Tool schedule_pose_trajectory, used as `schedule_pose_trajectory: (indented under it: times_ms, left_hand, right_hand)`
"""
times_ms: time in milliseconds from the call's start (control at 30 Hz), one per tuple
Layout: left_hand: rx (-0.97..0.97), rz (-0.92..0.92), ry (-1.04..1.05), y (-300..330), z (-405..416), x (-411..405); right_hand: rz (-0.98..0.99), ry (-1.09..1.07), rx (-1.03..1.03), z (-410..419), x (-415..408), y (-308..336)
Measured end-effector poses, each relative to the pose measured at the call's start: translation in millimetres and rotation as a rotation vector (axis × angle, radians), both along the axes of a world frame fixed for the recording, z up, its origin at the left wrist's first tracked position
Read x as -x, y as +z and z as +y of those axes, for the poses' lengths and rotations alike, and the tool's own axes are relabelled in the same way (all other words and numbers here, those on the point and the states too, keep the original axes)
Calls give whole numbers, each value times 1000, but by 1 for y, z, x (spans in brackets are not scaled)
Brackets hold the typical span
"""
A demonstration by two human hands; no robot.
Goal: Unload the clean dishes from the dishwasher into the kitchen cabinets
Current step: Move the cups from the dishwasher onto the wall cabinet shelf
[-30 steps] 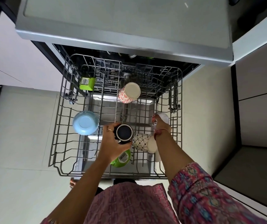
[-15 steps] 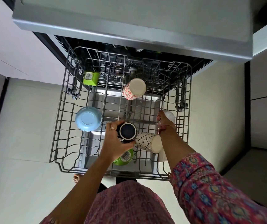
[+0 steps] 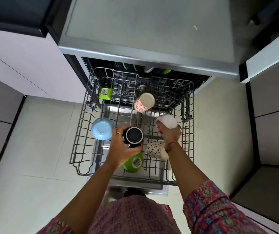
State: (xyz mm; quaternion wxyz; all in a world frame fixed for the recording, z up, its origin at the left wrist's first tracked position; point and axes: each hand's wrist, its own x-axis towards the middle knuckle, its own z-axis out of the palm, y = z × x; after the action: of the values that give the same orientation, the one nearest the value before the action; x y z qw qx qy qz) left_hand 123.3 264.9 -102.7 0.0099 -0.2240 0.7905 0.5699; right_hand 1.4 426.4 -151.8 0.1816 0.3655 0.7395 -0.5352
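The wire upper rack [image 3: 83, 132] of the dishwasher is pulled out below me. My left hand [image 3: 121, 149] grips an upside-down black mug [image 3: 133, 135] over the rack's middle. My right hand [image 3: 169, 134] holds a white mug [image 3: 168, 121] at the rack's right side. Still in the rack are a light blue bowl [image 3: 102, 128], a red-flowered cup [image 3: 144, 102], a black-and-white patterned cup [image 3: 155, 149], a green cup [image 3: 134, 162] partly under my left hand, and a small green container [image 3: 105, 93].
The steel counter edge [image 3: 148, 59] overhangs the dishwasher opening. White cabinet fronts [image 3: 25, 65] stand to the left, grey cabinet fronts [image 3: 274, 98] to the right. Pale floor tiles [image 3: 34, 149] lie on both sides of the rack. More dishes sit deep inside the machine.
The white mug in my right hand has come up out of the rack a little. My left hand keeps its grip on the black mug. My head has tilted, shifting the view.
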Motion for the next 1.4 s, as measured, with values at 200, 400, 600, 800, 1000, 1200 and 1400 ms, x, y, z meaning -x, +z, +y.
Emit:
schedule_pose_trajectory:
  times_ms: [200, 400, 600, 800, 1000, 1200, 1400]
  left_hand:
    - [-26, 78, 80, 30, -36, -36]
    - [3, 162, 131, 67, -107, -95]
    - [26, 239, 156, 111, -196, -159]
    - [67, 303, 224, 173, -282, -202]
    - [47, 361, 271, 236, -354, -212]
    - [32, 423, 318, 288, -410, -196]
    - [48, 546, 313, 336, -482, -146]
  right_hand:
    - [253, 168, -14, -33, -36, 42]
    - [446, 297, -29, -100, -90, 90]
    - [602, 368, 94, -200, -154, 150]
    - [711, 486, 214, -296, -188, 204]
    - [853, 554, 234, -376, -197, 258]
    - [958, 589, 240, -436, -183, 308]
    - [1092, 561, 299, -496, -134, 354]
